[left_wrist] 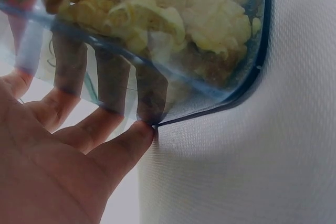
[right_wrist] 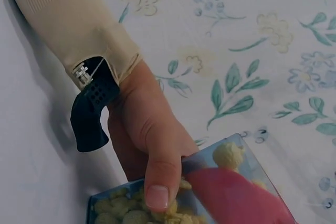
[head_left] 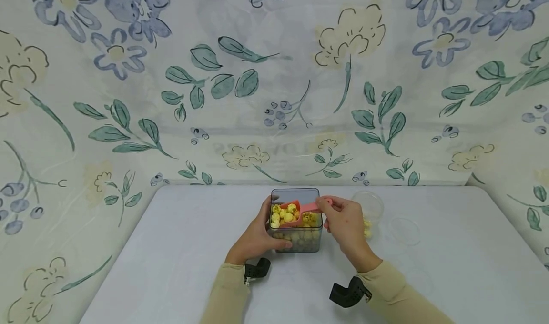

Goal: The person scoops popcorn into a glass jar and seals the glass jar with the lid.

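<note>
A clear, dark-tinted square container (head_left: 299,242) full of yellow popcorn stands near the middle of the white table. My left hand (head_left: 255,236) grips it from the left, thumb across the front and fingers along the side. In the left wrist view, the fingers (left_wrist: 123,145) lie against the container wall (left_wrist: 210,90). My right hand (head_left: 348,221) pinches the handle of a pink scoop (head_left: 310,207) over the container's open top. Popcorn (head_left: 286,213) fills the scoop, which lies inside the rim. In the right wrist view, the scoop (right_wrist: 231,195) partly covers the popcorn.
Right of the container, partly behind my right hand, is a round clear tub (head_left: 370,205) with some popcorn (head_left: 367,229) in it. A clear round lid (head_left: 405,231) lies flat on the table (head_left: 171,257). Floral fabric (head_left: 300,147) hangs behind the table and at both sides.
</note>
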{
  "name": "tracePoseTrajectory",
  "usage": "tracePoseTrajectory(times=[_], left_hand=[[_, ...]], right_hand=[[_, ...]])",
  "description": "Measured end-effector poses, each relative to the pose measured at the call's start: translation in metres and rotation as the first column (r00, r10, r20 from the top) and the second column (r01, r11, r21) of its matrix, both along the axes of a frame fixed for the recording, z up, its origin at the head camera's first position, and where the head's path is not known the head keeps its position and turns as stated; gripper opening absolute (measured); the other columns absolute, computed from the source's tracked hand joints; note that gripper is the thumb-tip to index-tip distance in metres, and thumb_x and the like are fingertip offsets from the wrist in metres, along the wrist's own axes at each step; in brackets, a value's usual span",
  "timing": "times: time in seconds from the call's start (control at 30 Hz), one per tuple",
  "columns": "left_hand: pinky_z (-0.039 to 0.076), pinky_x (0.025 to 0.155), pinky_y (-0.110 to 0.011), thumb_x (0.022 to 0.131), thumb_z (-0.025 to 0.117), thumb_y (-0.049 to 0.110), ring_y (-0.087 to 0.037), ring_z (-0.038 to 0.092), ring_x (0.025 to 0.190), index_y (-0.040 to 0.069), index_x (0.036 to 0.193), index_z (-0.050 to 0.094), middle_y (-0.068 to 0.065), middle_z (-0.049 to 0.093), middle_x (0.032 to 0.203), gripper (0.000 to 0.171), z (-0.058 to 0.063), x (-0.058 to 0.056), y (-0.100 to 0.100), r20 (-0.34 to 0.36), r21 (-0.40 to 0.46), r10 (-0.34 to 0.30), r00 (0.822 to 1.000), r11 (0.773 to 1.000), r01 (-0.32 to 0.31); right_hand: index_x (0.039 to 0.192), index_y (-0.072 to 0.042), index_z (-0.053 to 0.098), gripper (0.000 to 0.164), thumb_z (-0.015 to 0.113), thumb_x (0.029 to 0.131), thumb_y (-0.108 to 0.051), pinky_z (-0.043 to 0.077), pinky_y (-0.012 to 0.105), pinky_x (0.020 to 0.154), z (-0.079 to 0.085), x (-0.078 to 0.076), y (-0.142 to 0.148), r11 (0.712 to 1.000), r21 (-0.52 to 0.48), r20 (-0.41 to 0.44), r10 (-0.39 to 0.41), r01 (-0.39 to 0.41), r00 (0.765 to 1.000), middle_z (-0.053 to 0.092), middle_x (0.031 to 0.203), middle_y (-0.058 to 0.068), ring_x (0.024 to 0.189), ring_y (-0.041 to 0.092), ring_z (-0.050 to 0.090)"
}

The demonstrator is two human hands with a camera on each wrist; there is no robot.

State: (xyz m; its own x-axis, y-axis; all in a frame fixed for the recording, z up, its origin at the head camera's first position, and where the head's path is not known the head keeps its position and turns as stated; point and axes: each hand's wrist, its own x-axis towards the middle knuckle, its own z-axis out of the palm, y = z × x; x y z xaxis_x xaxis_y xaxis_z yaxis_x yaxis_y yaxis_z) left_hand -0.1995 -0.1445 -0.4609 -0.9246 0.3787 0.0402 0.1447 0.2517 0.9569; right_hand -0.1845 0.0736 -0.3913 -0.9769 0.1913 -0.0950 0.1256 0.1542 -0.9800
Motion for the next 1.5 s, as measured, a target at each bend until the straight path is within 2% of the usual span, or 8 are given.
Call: tracePoseTrajectory(times=[0.13, 0.37, 0.63, 0.73, 0.93, 1.1, 1.37, 1.5], left_hand=[[0.035, 0.101, -0.045, 0.060, 0.088, 0.028, -0.016, 0.037, 0.127, 0.039, 0.145, 0.009, 0.009, 0.032, 0.143, 0.117, 0.002, 0.001, 0.001, 0.021, -0.041, 0.027, 0.999, 0.999, -0.027], [0.028, 0.106, -0.046, 0.065, 0.085, 0.018, -0.021, 0.028, 0.134, 0.025, 0.149, 0.000, 0.002, 0.023, 0.150, 0.120, 0.029, 0.012, 0.005, 0.065, -0.077, 0.027, 0.998, 0.997, -0.022], [0.031, 0.104, -0.045, 0.061, 0.088, 0.025, -0.017, 0.031, 0.131, 0.033, 0.147, 0.001, 0.007, 0.025, 0.147, 0.122, 0.005, 0.001, 0.001, 0.051, -0.071, 0.032, 0.998, 0.997, -0.029], [0.031, 0.104, -0.047, 0.060, 0.088, 0.030, -0.017, 0.032, 0.131, 0.035, 0.147, 0.003, 0.008, 0.028, 0.146, 0.122, 0.001, 0.000, 0.000, 0.034, -0.068, 0.036, 0.999, 0.997, -0.034], [0.027, 0.105, -0.050, 0.059, 0.087, 0.037, -0.019, 0.029, 0.133, 0.038, 0.146, 0.004, 0.010, 0.027, 0.146, 0.121, 0.001, 0.001, 0.000, 0.026, -0.092, 0.048, 0.999, 0.995, -0.045], [0.029, 0.104, -0.048, 0.059, 0.088, 0.035, -0.017, 0.031, 0.131, 0.042, 0.145, 0.002, 0.011, 0.028, 0.145, 0.121, 0.002, 0.003, 0.000, 0.034, -0.074, 0.042, 0.999, 0.996, -0.039], [0.035, 0.102, -0.042, 0.059, 0.088, 0.030, -0.014, 0.032, 0.131, 0.037, 0.146, 0.001, 0.011, 0.025, 0.147, 0.124, 0.001, 0.001, -0.001, 0.043, -0.053, 0.031, 0.999, 0.998, -0.029], [0.033, 0.103, -0.043, 0.062, 0.087, 0.022, -0.016, 0.028, 0.134, 0.029, 0.148, 0.001, 0.004, 0.019, 0.151, 0.122, 0.003, 0.001, 0.000, 0.042, -0.042, 0.014, 0.999, 0.999, -0.012]], right_hand=[[0.100, -0.011, 0.070, 0.025, 0.066, 0.087, -0.031, 0.040, 0.022, 0.042, -0.001, 0.000, -0.002, 0.999, -0.005, -0.013, -0.032, 0.031, 0.999, 0.068, 0.080, 0.005, 0.046, 0.014, 0.046], [0.101, -0.012, 0.069, 0.027, 0.066, 0.086, -0.034, 0.035, 0.022, 0.039, -0.001, 0.001, -0.004, 0.998, -0.005, -0.048, -0.059, 0.059, 0.997, 0.068, 0.082, 0.007, 0.046, 0.015, 0.047], [0.104, -0.007, 0.069, 0.027, 0.065, 0.088, -0.029, 0.031, 0.021, 0.038, 0.001, 0.003, 0.000, 0.997, -0.019, -0.035, -0.075, 0.075, 0.997, 0.069, 0.083, 0.008, 0.044, 0.013, 0.046], [0.105, -0.007, 0.068, 0.028, 0.065, 0.088, -0.028, 0.032, 0.021, 0.038, 0.002, 0.003, 0.001, 0.996, -0.030, -0.013, -0.080, 0.079, 0.997, 0.070, 0.084, 0.008, 0.044, 0.012, 0.045], [0.107, -0.009, 0.067, 0.030, 0.065, 0.087, -0.031, 0.034, 0.019, 0.041, 0.002, 0.003, 0.003, 0.993, -0.058, 0.052, -0.096, 0.099, 0.994, 0.069, 0.087, 0.007, 0.047, 0.012, 0.045], [0.107, -0.009, 0.067, 0.029, 0.065, 0.087, -0.030, 0.037, 0.019, 0.043, 0.003, 0.006, 0.006, 0.989, -0.094, 0.065, -0.111, 0.117, 0.992, 0.069, 0.088, 0.008, 0.049, 0.011, 0.046], [0.108, -0.007, 0.066, 0.030, 0.063, 0.089, -0.030, 0.043, 0.018, 0.049, 0.000, 0.009, 0.010, 0.983, -0.135, 0.084, -0.113, 0.124, 0.990, 0.069, 0.088, 0.007, 0.055, 0.013, 0.055], [0.109, -0.006, 0.066, 0.032, 0.063, 0.088, -0.030, 0.041, 0.018, 0.048, -0.003, 0.012, 0.011, 0.982, -0.141, 0.071, -0.117, 0.126, 0.991, 0.070, 0.086, 0.008, 0.056, 0.013, 0.057]])
